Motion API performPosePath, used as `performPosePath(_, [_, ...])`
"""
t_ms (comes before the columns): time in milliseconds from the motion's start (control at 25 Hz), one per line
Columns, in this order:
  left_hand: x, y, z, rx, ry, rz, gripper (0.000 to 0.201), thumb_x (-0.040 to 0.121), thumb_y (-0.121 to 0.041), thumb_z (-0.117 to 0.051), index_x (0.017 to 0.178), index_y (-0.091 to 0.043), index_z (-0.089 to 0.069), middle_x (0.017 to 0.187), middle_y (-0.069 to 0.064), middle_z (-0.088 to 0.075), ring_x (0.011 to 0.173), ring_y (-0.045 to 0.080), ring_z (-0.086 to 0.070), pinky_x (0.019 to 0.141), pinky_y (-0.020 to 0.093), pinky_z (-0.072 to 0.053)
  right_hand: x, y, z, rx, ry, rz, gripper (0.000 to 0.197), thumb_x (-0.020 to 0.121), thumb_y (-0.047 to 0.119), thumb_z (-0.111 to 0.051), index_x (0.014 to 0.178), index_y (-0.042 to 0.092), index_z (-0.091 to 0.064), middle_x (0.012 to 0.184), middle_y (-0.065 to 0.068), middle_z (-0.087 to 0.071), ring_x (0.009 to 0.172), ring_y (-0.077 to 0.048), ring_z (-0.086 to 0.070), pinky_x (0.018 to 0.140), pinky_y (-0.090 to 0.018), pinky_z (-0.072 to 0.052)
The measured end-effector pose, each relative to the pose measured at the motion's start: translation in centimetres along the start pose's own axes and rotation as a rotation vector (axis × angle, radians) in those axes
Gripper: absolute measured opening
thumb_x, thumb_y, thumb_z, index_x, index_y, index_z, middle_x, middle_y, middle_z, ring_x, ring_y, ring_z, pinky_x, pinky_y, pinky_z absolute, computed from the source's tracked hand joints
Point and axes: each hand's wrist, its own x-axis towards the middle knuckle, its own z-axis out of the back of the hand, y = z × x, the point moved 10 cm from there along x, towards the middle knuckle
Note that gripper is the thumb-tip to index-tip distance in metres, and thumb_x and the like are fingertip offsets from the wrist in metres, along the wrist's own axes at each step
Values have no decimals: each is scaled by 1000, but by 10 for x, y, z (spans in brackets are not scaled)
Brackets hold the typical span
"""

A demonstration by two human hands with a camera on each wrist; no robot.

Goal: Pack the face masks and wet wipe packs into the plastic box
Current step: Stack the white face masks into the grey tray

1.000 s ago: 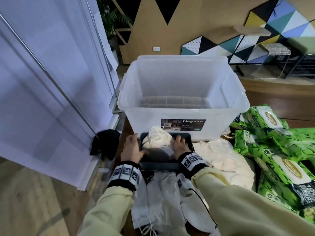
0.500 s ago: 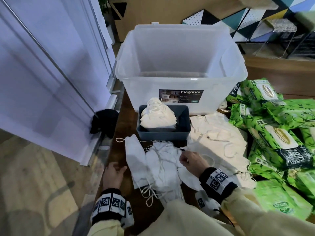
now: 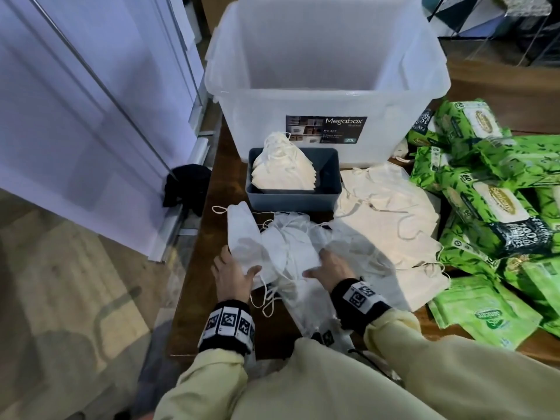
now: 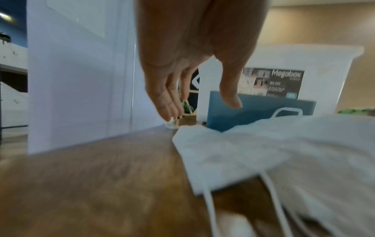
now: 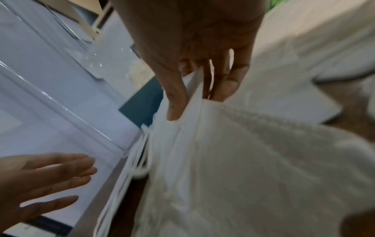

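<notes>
The clear plastic box (image 3: 303, 95) stands at the back of the wooden table, and I see nothing inside it. In front of it a grey-blue bin (image 3: 330, 177) holds a stack of cream masks (image 3: 281, 171). A loose pile of white masks (image 3: 285, 250) lies nearest me. My left hand (image 3: 239, 262) is open with straight fingers at the pile's left edge and holds nothing. My right hand (image 3: 315, 263) is on the pile's right side. In the right wrist view a fold of the white masks (image 5: 223, 152) rises between its thumb and fingers.
More cream masks (image 3: 388, 213) are spread to the right of the bin. Several green wet wipe packs (image 3: 497, 204) are heaped along the right side. A black object (image 3: 185, 186) sits by the white panel (image 3: 75, 116) off the table's left edge.
Both hands have come back from the bin to the white mask pile. The left hand has moved in to the pile's left edge, and the right hand has settled on its right side.
</notes>
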Motion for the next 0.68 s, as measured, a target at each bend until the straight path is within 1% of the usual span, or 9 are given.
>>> performPosePath(160, [-14, -57, 37, -164, -76, -375, 46, 89, -22, -61, 130, -7, -49, 130, 14, -51, 120, 28, -45, 100, 36, -38, -21, -17, 66, 164, -223, 83, 33, 85, 21, -65, 114, 6, -63, 117, -15, -64, 107, -29, -58, 79, -26, -39])
performPosePath(240, [-23, -100, 45, -272, 7, -546, 36, 91, -22, -58, 124, -9, -57, 126, 8, -57, 118, 21, -51, 98, 29, -41, -37, -22, 101, 237, -331, 155, 20, 84, 16, -66, 100, 4, -69, 91, -16, -68, 88, -27, -59, 66, -21, -37])
performPosePath(320, [-30, -136, 36, -328, 174, -650, 37, 89, -25, -60, 123, -11, -59, 126, 5, -59, 117, 17, -53, 96, 22, -42, -46, -19, 123, 329, -337, 218, 10, 82, 14, -68, 88, 7, -70, 71, -8, -59, 70, -21, -53, 56, -14, -35])
performPosePath(360, [-33, -148, 24, -332, 297, -641, 39, 87, -30, -62, 124, -14, -59, 127, 4, -59, 117, 15, -53, 96, 22, -42, -48, -13, 127, 389, -282, 260, 3, 82, 12, -68, 83, 10, -68, 69, -5, -57, 64, -15, -51, 55, -13, -35])
performPosePath(440, [-40, -153, -9, -316, 584, -501, 49, 80, -46, -65, 124, -23, -59, 126, 0, -60, 114, 14, -55, 96, 26, -42, -52, 10, 128, 498, -130, 376, 7, 82, 6, -66, 77, 11, -65, 68, 0, -59, 57, -1, -52, 54, -13, -37])
performPosePath(520, [-46, -148, -27, -320, 732, -371, 49, 74, -48, -67, 117, -25, -61, 116, 1, -65, 107, 17, -60, 94, 31, -45, -52, 35, 128, 509, -41, 480, 5, 82, 2, -65, 82, 6, -66, 71, -1, -61, 57, 3, -54, 55, -11, -40])
performPosePath(560, [-45, -145, -25, -351, 728, -340, 40, 77, -41, -70, 112, -23, -63, 109, 2, -66, 103, 19, -61, 92, 31, -46, -50, 45, 129, 496, -42, 519, 5, 82, 2, -65, 87, 4, -66, 73, -3, -62, 61, 0, -55, 58, -12, -42])
performPosePath(600, [-40, -136, -14, -389, 666, -316, 29, 80, -33, -70, 106, -21, -64, 101, 1, -67, 99, 20, -61, 87, 28, -47, -46, 54, 130, 512, -54, 547, 8, 83, 2, -65, 91, 3, -65, 73, -3, -63, 63, -3, -56, 59, -14, -44])
performPosePath(680, [-26, -101, 27, -505, 420, -234, 10, 85, -24, -66, 93, -20, -64, 88, -1, -66, 89, 19, -60, 75, 22, -49, -28, 58, 127, 609, -93, 534, 10, 84, -2, -62, 94, 2, -63, 69, -1, -65, 58, -4, -59, 58, -15, -49])
